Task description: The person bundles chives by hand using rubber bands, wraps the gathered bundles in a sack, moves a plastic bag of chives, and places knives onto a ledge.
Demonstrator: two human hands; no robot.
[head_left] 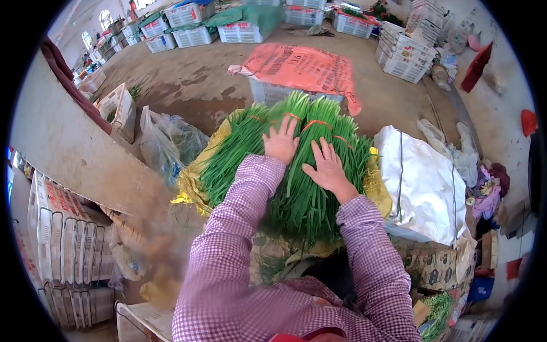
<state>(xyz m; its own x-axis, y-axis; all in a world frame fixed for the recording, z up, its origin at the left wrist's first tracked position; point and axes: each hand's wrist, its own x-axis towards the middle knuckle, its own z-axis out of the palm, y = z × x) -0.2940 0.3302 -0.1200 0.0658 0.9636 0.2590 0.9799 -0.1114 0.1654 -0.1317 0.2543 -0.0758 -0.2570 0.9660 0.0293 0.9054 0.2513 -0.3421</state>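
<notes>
Several bundles of long green garlic chives (310,194) lie side by side in front of me, pale cut ends pointing away. Orange-red bands (317,123) tie them near those ends. My left hand (281,143) rests on the bundles left of the middle, fingers spread just below a band. Lower and to the right, my right hand (329,171) lies flat on another bundle with its fingers apart. Neither hand grips anything. Yellow woven sacking (199,176) shows beneath the chives on both sides.
Beyond the chives stands a crate covered by an orange-red sack (296,65). A white-covered box (419,185) is close on the right. Clear plastic bags (165,139) sit to the left, near a low wall (74,131). Stacked white crates (71,233) stand at lower left.
</notes>
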